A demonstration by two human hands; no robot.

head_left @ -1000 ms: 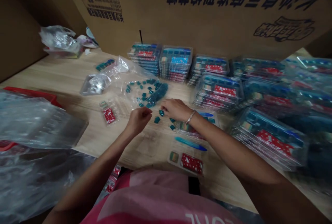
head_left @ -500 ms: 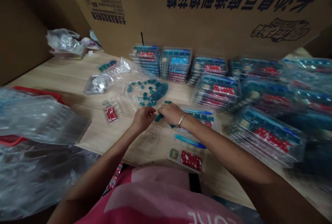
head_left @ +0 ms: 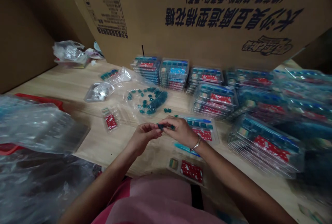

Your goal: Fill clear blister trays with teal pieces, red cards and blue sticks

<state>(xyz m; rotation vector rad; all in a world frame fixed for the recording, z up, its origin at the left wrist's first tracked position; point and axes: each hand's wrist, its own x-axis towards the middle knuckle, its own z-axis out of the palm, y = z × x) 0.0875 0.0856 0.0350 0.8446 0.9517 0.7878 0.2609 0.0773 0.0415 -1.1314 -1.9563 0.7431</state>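
1. The left hand point(head_left: 142, 136) and right hand point(head_left: 180, 129) meet over the table point(head_left: 137, 163), fingertips nearly together. Both pinch small dark teal pieces point(head_left: 165, 126); the exact count cannot be told.
2. Just beyond the fingers, a loose teal pair point(head_left: 167, 110) lies on the wood.
3. By the right hand sits a filled clear tray point(head_left: 215, 134), with a row of teal squares, a blue pen and a red dotted packet; the hand covers its near-left corner. A loose blue pen point(head_left: 183, 146) runs partly under the right wrist.
4. Nearer the body, a clear tray with a red dotted packet point(head_left: 191, 170) lies close to the table's front edge.
5. Wood shows between the left hand and a small clear tray point(head_left: 105, 127) holding another red packet.
6. Farther out, a clear plastic bag point(head_left: 135, 103) holds more teal pieces.
7. Stacked filled trays point(head_left: 214, 101) crowd the right and back, up to a printed cardboard box point(head_left: 202, 44).
8. At left, clear empty trays point(head_left: 44, 127) overlap a red basket point(head_left: 53, 99).
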